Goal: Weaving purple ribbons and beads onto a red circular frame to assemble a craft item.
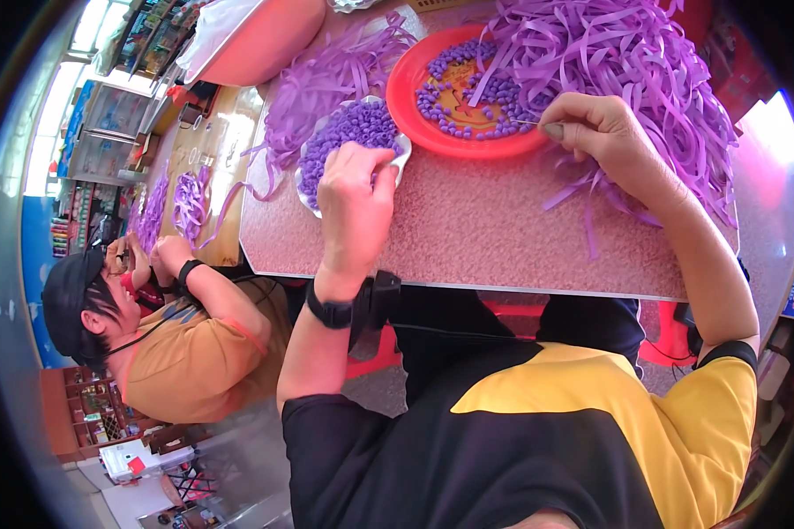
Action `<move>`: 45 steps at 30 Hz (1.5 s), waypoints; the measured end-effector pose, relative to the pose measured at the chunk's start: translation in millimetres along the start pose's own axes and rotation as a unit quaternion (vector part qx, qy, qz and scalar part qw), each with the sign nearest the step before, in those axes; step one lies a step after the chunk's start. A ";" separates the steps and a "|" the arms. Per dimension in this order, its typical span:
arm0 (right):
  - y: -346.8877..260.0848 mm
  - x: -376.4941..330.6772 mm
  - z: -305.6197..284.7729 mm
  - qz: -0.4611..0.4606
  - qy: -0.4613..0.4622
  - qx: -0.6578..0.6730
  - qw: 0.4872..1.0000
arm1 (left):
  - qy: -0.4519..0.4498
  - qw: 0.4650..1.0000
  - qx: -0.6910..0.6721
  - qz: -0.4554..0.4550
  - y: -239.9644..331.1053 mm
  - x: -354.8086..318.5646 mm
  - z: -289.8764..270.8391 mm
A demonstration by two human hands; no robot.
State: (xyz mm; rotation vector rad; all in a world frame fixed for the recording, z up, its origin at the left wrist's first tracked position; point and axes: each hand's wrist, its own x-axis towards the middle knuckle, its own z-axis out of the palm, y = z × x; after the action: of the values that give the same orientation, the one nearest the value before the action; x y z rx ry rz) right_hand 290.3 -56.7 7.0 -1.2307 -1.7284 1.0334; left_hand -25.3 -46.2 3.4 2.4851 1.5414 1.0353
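Note:
My left hand [359,198] is over the near side of a white scalloped dish [402,164] heaped with purple beads [348,132]. Its fingers are curled together; whatever lies between them is hidden. By the right rim of a red plate [406,115], my right hand [600,137] is closed in a pinch. A thin, pale, needle-like line shows at its fingertips, too fine to name. More purple beads [494,93] lie scattered inside the plate. A big pile of purple ribbons [609,62] spreads behind my right hand and partly over the plate.
Another heap of purple ribbons [318,93] lies behind the dish, near a pink basin [265,40]. The speckled pink table [468,220] ends just in front of me. At left, a person in an orange shirt [194,361] works with purple ribbons [190,198] at a wooden table.

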 end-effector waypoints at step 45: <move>-24.8 -24.7 49.8 -0.127 0.023 -0.121 0.984 | -0.119 0.547 -0.771 -0.305 46.4 -22.4 34.2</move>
State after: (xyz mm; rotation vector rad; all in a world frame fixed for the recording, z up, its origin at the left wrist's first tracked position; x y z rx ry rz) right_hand 242.7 -94.6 7.6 -1.1317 -1.9585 0.6559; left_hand 23.6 -77.5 -17.9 0.6693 0.5529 0.9985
